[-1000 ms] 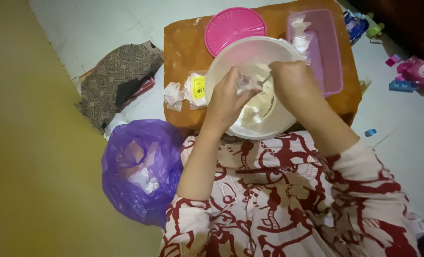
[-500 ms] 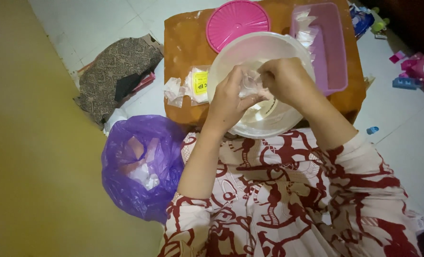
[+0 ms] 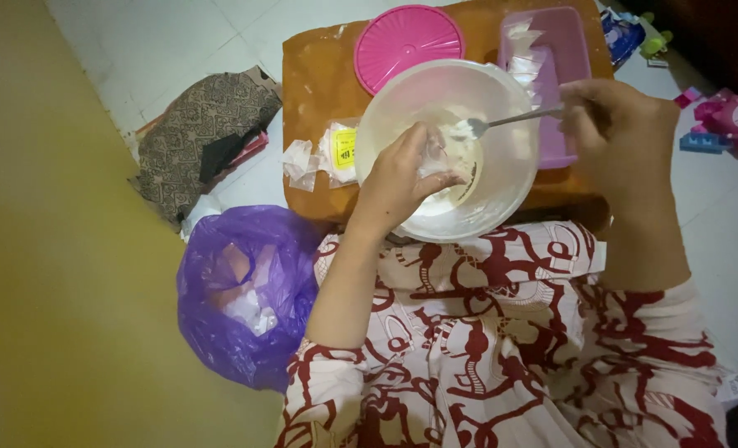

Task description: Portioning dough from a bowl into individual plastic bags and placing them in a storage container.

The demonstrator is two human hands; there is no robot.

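Observation:
A clear plastic bowl (image 3: pixel 502 178) with pale batter at its bottom rests on a low orange-brown table (image 3: pixel 315 79). My left hand (image 3: pixel 398 174) reaches into the bowl and pinches a small clear plastic bag (image 3: pixel 435 158). My right hand (image 3: pixel 622 133) is at the bowl's right rim, holding a metal spoon (image 3: pixel 502 123) whose head points at the bag over the bowl.
A round pink lid (image 3: pixel 406 41) and a pink rectangular tub (image 3: pixel 555 66) lie behind the bowl. Crumpled wrappers (image 3: pixel 323 153) sit at the table's left. A purple plastic bag (image 3: pixel 245 290) lies on the floor by my left side, patterned cloth (image 3: pixel 207 124) beyond it, toys (image 3: pixel 730 120) at right.
My hands, which were pressed together over the bowl, have parted. The right hand moved right and now holds a spoon; the left stays in the bowl with the small bag.

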